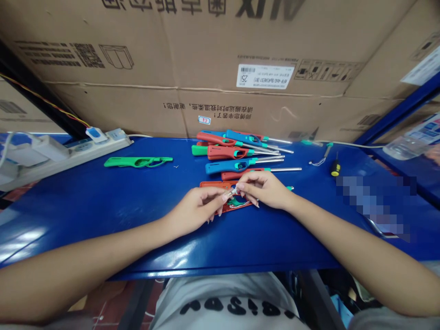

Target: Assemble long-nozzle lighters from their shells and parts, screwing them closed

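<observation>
My left hand [197,208] and my right hand [266,189] meet at the middle of the blue table. Between their fingertips is a small metallic piece [231,192], pinched from both sides. Just beneath them lies an open orange lighter casing [209,184] with a teal part and thin white wires, partly covered by my fingers. Beyond it rests a pile of long-nosed lighters in red, blue and green, such as a blue lighter [227,166] with a silver tube pointing right.
A green casing half [129,162] lies at the left, near a power strip [85,153]. At the right are a teal part with wires [325,156] and a yellow-black screwdriver [336,168]. Large cardboard boxes [137,105] stand behind; a plastic bottle [409,140] is far right.
</observation>
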Demonstrator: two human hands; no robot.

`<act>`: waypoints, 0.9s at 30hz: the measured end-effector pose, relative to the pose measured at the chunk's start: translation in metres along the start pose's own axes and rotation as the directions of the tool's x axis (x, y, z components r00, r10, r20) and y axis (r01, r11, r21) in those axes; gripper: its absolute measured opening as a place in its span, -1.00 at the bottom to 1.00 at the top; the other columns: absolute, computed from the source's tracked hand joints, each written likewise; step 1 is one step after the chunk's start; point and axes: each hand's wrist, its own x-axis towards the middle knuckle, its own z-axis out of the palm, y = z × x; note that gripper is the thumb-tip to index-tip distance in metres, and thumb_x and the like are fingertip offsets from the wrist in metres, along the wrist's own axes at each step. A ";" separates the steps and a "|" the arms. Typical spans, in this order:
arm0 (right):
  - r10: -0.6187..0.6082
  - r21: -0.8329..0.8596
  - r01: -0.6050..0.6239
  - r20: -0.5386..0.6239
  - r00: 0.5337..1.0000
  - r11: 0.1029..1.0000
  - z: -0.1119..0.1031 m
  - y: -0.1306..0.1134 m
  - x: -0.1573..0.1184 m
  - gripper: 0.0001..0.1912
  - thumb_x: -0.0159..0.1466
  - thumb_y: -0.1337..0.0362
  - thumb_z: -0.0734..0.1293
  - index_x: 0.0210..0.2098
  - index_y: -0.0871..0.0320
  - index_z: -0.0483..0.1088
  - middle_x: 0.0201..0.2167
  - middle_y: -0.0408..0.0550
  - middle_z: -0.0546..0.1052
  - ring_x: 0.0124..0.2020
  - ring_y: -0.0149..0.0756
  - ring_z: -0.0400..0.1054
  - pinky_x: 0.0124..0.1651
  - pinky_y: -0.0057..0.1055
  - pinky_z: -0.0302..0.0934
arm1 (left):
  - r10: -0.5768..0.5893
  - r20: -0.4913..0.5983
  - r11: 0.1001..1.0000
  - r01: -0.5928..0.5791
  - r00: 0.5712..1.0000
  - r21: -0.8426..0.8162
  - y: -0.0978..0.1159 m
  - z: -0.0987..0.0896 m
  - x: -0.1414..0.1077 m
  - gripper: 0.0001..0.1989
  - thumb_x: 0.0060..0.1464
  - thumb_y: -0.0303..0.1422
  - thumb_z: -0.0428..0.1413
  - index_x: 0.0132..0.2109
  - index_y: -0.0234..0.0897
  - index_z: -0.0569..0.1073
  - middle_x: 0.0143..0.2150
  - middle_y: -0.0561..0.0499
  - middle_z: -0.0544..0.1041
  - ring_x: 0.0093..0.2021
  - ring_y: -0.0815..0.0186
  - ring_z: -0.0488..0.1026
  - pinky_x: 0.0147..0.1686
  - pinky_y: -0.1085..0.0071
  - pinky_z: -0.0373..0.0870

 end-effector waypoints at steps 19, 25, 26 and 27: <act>0.017 -0.046 -0.019 -0.040 0.999 0.999 0.004 0.000 0.000 -0.62 0.30 -0.06 0.35 -0.34 0.15 0.39 -0.71 -0.31 0.35 -0.75 -0.52 0.17 -0.63 -0.52 0.11 | 0.017 -0.020 0.999 -0.017 1.000 -0.027 -0.002 -0.005 0.002 -0.68 0.24 -0.15 0.12 -0.03 -0.31 0.45 -0.47 0.11 0.49 -0.55 0.41 0.44 -0.51 0.48 0.43; 0.067 -0.032 -0.069 -0.073 0.995 0.997 -0.009 -0.002 0.003 -0.67 0.30 0.00 0.37 -0.30 0.17 0.42 -0.67 -0.28 0.40 -0.72 -0.53 0.16 -0.62 -0.52 0.13 | 0.117 -0.081 0.962 -0.092 0.990 0.258 0.007 -0.014 -0.003 -0.71 0.25 -0.15 0.13 -0.26 -0.31 0.53 -0.44 0.04 0.54 -0.46 0.36 0.47 -0.41 0.45 0.36; 0.060 -0.024 -0.062 -0.081 0.995 0.998 -0.010 -0.002 0.003 -0.68 0.30 0.01 0.37 -0.30 0.17 0.43 -0.63 -0.26 0.42 -0.71 -0.54 0.16 -0.62 -0.52 0.13 | 0.170 -0.079 0.926 -0.132 0.982 0.353 0.008 -0.016 -0.003 -0.69 0.27 -0.17 0.12 -0.31 -0.30 0.54 -0.44 0.03 0.54 -0.44 0.36 0.45 -0.40 0.45 0.32; 0.053 -0.020 -0.055 -0.086 0.995 0.998 -0.010 -0.002 0.004 -0.68 0.30 0.01 0.36 -0.31 0.17 0.43 -0.60 -0.25 0.44 -0.71 -0.55 0.16 -0.61 -0.51 0.13 | 0.216 -0.068 0.887 -0.166 0.974 0.432 0.008 -0.017 -0.003 -0.68 0.28 -0.18 0.11 -0.35 -0.29 0.55 -0.44 0.03 0.54 -0.43 0.37 0.43 -0.39 0.45 0.29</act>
